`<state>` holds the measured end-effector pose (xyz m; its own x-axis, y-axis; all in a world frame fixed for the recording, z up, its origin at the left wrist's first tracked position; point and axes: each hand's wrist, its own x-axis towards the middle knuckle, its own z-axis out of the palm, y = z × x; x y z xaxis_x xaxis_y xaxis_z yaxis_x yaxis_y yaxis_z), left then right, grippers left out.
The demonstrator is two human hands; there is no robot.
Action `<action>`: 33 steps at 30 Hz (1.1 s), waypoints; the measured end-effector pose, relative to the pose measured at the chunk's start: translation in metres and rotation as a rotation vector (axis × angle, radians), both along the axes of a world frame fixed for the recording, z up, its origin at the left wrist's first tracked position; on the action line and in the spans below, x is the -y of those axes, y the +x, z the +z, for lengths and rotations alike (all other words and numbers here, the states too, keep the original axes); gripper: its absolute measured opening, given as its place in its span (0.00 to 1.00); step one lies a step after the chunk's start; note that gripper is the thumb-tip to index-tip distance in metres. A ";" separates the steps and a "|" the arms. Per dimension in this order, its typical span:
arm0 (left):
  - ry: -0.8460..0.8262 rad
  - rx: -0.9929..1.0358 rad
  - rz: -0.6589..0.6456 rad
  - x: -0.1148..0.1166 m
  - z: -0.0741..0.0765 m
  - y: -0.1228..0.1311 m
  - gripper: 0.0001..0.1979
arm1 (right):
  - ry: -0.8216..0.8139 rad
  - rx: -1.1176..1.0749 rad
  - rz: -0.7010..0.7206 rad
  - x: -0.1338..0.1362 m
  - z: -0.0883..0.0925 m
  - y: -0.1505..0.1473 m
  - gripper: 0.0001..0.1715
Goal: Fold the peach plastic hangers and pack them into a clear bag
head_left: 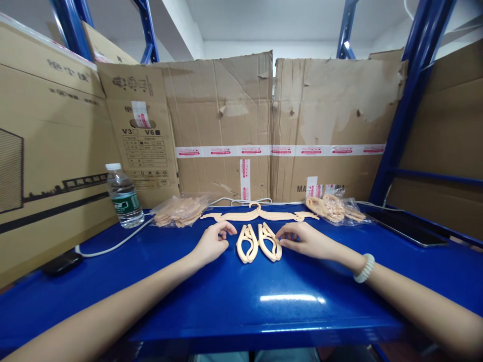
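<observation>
Two folded cream plastic hangers lie side by side on the blue tabletop, a left one (240,248) and a right one (265,250). Just left of the pair is my left hand (213,242), its fingers loosely bent and nothing in them. My right hand (304,240) rests at the other side, fingers apart, with the fingertips at the right folded hanger's edge; whether they touch it I cannot tell. Behind both hands, an unfolded hanger (238,216) of the same colour lies flat, its hook toward the back.
Plastic bags of cream hangers lie at back left (183,211) and back right (334,208). A water bottle (125,201), a white cable (113,245) and a black device (62,263) are on the left. A dark tablet (409,228) lies right. Cardboard (222,125) walls the back.
</observation>
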<state>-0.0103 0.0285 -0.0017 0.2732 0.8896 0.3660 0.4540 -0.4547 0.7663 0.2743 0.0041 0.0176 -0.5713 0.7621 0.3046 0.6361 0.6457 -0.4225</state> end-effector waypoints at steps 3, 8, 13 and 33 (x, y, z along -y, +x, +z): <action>-0.005 -0.011 0.014 0.001 0.001 0.000 0.20 | -0.008 0.002 -0.010 0.000 0.000 0.000 0.13; 0.011 -0.033 0.024 0.002 0.002 0.001 0.20 | -0.011 0.007 -0.017 0.001 0.002 0.000 0.13; 0.031 -0.041 0.011 0.000 0.001 0.000 0.21 | -0.002 0.010 -0.017 0.001 0.004 0.001 0.13; 0.001 0.002 -0.001 0.002 0.001 0.002 0.14 | 0.261 0.179 -0.227 -0.038 -0.013 0.037 0.23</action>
<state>-0.0082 0.0268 -0.0006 0.2733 0.8890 0.3674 0.4521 -0.4558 0.7667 0.3111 0.0423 0.0042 -0.4588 0.7850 0.4162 0.8238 0.5514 -0.1319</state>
